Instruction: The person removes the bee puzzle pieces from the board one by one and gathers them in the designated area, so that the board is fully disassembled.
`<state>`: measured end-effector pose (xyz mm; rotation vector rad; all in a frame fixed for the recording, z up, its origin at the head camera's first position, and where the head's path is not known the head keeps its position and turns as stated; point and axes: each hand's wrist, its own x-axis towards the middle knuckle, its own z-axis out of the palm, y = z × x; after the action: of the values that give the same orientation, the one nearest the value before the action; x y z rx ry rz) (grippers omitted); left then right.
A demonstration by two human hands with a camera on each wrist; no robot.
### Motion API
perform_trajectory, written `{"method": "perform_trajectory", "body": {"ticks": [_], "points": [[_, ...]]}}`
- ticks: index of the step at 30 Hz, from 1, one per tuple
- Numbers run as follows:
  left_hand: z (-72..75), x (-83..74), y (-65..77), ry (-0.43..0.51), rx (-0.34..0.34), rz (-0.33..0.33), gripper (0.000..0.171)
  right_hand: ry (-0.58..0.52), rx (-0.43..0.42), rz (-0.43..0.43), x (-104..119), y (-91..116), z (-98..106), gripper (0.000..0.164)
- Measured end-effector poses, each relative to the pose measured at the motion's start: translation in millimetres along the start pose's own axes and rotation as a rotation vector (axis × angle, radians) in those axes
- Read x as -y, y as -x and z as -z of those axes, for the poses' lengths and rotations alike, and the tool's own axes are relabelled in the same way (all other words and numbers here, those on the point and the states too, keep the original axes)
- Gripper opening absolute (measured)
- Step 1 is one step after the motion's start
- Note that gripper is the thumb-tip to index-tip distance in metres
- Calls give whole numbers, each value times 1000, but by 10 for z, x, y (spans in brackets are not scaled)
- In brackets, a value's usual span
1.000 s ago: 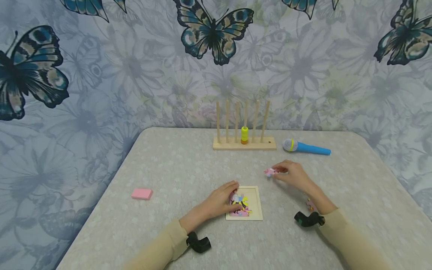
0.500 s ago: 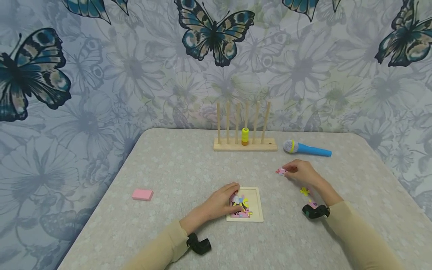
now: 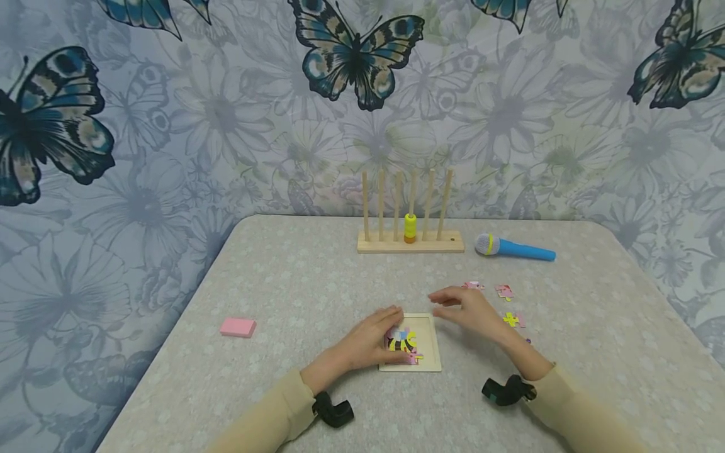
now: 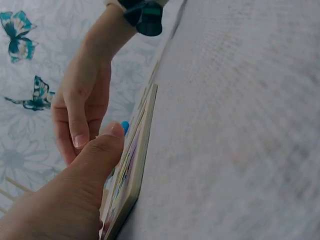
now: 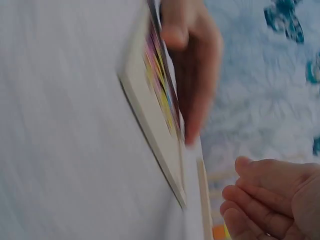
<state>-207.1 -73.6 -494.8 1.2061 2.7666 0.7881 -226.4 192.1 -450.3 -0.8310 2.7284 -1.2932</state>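
Observation:
A square wooden puzzle tray (image 3: pixel 429 343) lies in front of me. Joined pieces of a bee picture (image 3: pixel 402 343), yellow, black and pink, fill part of its left side. My left hand (image 3: pixel 365 340) rests on the tray's left side, thumb over the pieces and fingers stretched toward the far edge, hiding some of the picture. Just right of the tray hovers my right hand (image 3: pixel 472 313), fingers loosely bent; the right wrist view shows nothing between the thumb (image 5: pixel 245 165) and fingers. Beyond it lies a pink puzzle piece (image 3: pixel 472 285), partly behind the fingers.
More loose pieces lie to the right: a pink-red piece (image 3: pixel 504 291), a yellow piece (image 3: pixel 511 319) and others partly behind the right forearm. At the back stand a peg rack (image 3: pixel 410 242) with yellow rings and a blue toy microphone (image 3: pixel 515 247). A pink block (image 3: pixel 238 327) lies left.
My right hand has let go of the pink piece, which now lies on the table, and has moved left toward the tray. The left hand stays on the tray, its thumb slightly lower.

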Motion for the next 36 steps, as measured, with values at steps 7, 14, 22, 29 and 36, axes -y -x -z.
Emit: {"method": "perform_trajectory", "body": {"ticks": [7, 14, 22, 29, 36], "points": [[3, -19, 7, 3, 9, -44, 88, 9, 107, 24, 148, 67, -388, 35], [-1, -26, 20, -2, 28, -49, 88, 77, 122, 48, 171, 83, -477, 34], [15, -26, 17, 18, 35, -53, 86, 67, 113, 55, 195, 102, -538, 30], [8, -27, 17, 4, 28, -55, 87, 103, 52, 29, 236, 133, -564, 29], [15, -35, 22, 4, 36, -38, 86, 141, 40, 42, 288, 161, -596, 25]]}}
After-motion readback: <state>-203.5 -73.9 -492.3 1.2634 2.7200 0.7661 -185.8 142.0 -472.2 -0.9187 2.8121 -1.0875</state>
